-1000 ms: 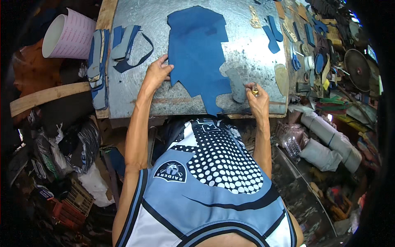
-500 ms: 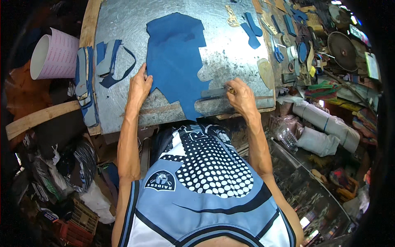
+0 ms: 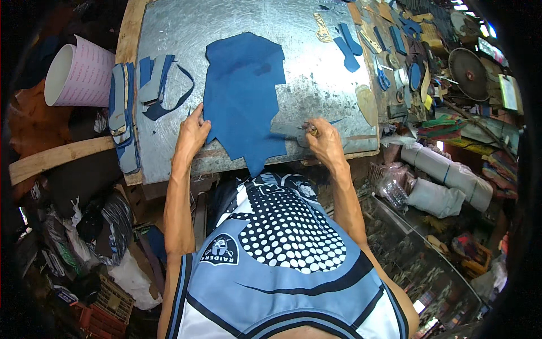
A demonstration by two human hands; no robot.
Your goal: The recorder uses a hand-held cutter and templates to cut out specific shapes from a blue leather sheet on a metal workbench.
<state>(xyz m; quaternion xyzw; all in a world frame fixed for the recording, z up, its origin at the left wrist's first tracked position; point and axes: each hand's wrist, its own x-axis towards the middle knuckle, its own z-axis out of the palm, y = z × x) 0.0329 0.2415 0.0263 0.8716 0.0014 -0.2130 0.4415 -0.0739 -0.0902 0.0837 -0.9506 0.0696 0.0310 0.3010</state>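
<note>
Because the narrow near tip of the blue sheet (image 3: 243,96) is carried past the near edge of the worktop (image 3: 316,68), a snag on the clothing (image 3: 293,231) close by is judged possible, and the sheet could be pulled askew by it. A slide is also to be reckoned with, should too little pressure be applied at the left edge, where the sheet is touched by the left hand (image 3: 193,134). A stray mark or nick could be caused by a slip of the small tool (image 3: 314,131) beside the right edge.

Grip, left: fingers slightly spread, laid at the sheet's edge; whether the edge is pinched cannot be told. Grip, right: the right hand (image 3: 324,141) is closed around the small tool, of which only a yellowish-brown part is shown. Just left of it, a flat grey piece (image 3: 294,131) is seen, blurred.

Blue sheet: one, laid flat at the middle of the worktop, toward the near side. Surface matt, deep blue, marked by darker patches at the far end; outline irregular, the right side stepped, the near end tapered.
</note>
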